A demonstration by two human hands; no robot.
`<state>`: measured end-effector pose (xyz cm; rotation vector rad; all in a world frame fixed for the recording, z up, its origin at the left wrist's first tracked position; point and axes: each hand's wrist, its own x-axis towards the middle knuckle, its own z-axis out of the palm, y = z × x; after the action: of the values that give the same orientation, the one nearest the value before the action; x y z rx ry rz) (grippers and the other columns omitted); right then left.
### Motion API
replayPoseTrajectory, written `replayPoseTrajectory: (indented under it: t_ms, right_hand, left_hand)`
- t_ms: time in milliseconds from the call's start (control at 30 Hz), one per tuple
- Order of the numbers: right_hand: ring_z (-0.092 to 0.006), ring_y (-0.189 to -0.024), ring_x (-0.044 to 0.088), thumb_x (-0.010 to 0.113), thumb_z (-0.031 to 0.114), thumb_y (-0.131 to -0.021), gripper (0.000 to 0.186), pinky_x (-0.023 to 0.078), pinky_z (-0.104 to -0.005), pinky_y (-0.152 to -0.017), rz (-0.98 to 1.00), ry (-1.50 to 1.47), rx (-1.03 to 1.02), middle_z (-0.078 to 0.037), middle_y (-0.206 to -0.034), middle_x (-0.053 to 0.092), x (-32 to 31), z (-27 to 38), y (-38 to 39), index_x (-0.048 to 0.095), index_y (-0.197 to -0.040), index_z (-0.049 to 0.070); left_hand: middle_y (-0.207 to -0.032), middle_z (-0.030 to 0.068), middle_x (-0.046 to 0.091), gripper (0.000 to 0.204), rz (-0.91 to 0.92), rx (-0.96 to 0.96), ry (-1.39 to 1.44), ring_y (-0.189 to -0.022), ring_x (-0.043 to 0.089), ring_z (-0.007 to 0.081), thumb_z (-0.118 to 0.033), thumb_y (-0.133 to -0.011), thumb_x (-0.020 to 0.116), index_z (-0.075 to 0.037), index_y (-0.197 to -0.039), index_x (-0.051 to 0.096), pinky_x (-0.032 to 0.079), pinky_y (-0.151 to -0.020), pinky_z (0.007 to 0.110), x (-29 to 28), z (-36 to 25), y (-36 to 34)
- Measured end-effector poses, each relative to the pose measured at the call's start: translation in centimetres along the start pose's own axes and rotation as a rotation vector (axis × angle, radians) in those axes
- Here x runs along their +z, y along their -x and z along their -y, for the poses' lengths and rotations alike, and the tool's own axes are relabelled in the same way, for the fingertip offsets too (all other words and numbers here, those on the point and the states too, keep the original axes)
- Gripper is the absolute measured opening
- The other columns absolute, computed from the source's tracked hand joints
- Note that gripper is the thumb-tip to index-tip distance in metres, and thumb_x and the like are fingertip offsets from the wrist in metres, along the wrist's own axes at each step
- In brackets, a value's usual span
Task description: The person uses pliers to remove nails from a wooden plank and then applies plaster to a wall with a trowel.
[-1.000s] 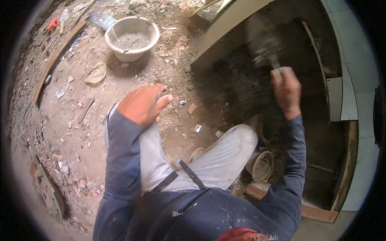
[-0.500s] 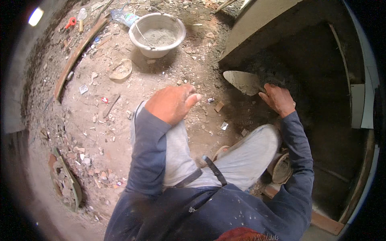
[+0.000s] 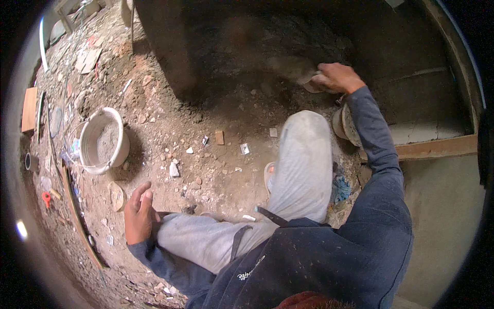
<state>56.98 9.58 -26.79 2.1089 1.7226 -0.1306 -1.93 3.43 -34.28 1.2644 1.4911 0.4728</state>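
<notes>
My right hand (image 3: 339,78) is closed around the handle of a trowel (image 3: 297,71), whose blade is dim and smeared by motion. The blade is beside a dark, shaded surface (image 3: 231,56) with a rough grey coating; whether it touches cannot be told. My left hand (image 3: 139,213) hangs beside my left knee, its fingers loosely bent and apart, with nothing in it. Farther off, left of the middle, stands a whitish bucket (image 3: 123,149) with a wire handle, and grey mortar (image 3: 107,141) lies inside.
Rubble and litter cover the dirt floor (image 3: 221,175). A long wooden strip (image 3: 77,219) lies at the left, near a red-orange object (image 3: 47,198). By my right forearm stands a second container (image 3: 339,124). A wooden edge (image 3: 437,148) runs along the right.
My view has turned to the right, so the bucket now appears farther left. The trowel has moved along the shaded surface in my right hand. My left hand has lowered beside my knee.
</notes>
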Motion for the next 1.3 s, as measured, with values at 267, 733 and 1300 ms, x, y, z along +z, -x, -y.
replayPoseTrajectory:
  t_ms: [267,733,1300]
  right_hand:
    - [-0.0354,-0.103,0.067,0.059,0.032,-0.094,0.032,0.054,-0.0496,-0.084,-0.131,0.221,0.330,-0.015,-0.114,0.068,5.5,-16.4,-1.8,0.065,-0.115,0.008]
    - [-0.0320,-0.127,0.055,0.037,0.036,-0.104,0.045,0.043,-0.0481,-0.103,0.042,-0.127,0.356,-0.013,-0.140,0.057,24.4,-16.0,-17.7,0.063,-0.133,0.014]
    - [-0.0286,-0.112,0.053,0.043,0.038,-0.106,0.048,0.045,-0.0404,-0.096,-0.487,-0.389,0.249,-0.015,-0.136,0.049,27.8,-17.5,-28.7,0.050,-0.138,0.003]
  left_hand:
    - [-0.063,0.0008,0.054,0.047,-0.139,-0.070,-0.025,-0.051,0.053,0.0099,-0.034,-0.100,0.056,0.002,-0.131,0.057,0.044,-0.050,0.026,1.3,-1.3,0.5]
    - [-0.080,0.0137,0.069,0.036,-0.175,-0.136,-0.362,-0.064,0.073,0.0241,-0.023,-0.096,0.059,0.009,-0.112,0.063,0.055,-0.058,0.035,1.3,2.7,-6.8]
    - [-0.104,0.0242,0.070,0.039,-0.217,-0.093,-0.585,-0.100,0.067,0.0408,-0.039,-0.093,0.062,-0.007,-0.115,0.068,0.052,-0.086,0.046,4.1,3.0,-10.1]
